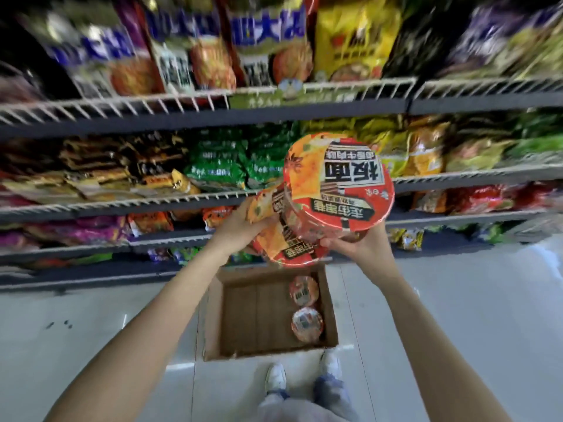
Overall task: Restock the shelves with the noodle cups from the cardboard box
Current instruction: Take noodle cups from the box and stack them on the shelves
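**Step in hand: carrying two noodle cups to the shelves**

Two round red-and-orange foil-lidded noodle cups are held above the open brown cardboard box point(213, 315) on the floor. The upper cup point(338, 181) leans on the lower cup point(286, 239). The left hand point(240, 223) grips the lower cup at its 9 o'clock side, fingers curled. The right hand point(362, 245) cradles the upper cup from beneath, fingers wrapped round its base. Two more cups point(306, 309) remain along the box's 3 o'clock wall. Next move, as judged: find a free slot on the grey wire-fronted shelves point(182, 202) and set each cup upright.
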A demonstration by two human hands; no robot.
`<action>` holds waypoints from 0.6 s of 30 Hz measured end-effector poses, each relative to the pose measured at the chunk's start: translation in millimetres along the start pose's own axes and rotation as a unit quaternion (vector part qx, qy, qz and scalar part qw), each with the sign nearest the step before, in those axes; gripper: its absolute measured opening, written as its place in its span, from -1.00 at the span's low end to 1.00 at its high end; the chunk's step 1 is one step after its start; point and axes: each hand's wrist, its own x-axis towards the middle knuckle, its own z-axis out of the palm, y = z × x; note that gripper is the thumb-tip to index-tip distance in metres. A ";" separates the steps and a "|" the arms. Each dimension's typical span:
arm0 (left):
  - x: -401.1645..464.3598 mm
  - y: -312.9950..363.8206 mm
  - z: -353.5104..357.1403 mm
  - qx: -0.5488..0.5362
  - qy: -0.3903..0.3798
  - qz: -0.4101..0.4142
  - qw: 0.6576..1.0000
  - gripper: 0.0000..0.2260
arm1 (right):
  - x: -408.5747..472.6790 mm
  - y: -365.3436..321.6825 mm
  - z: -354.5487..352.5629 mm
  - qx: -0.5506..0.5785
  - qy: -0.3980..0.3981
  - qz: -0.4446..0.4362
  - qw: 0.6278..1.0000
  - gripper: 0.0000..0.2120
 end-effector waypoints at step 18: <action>-40.9 275.8 -71.8 0.105 0.164 0.446 0.874 0.03 | 150.6 -270.8 -94.9 0.207 -0.041 -0.197 0.957 -0.11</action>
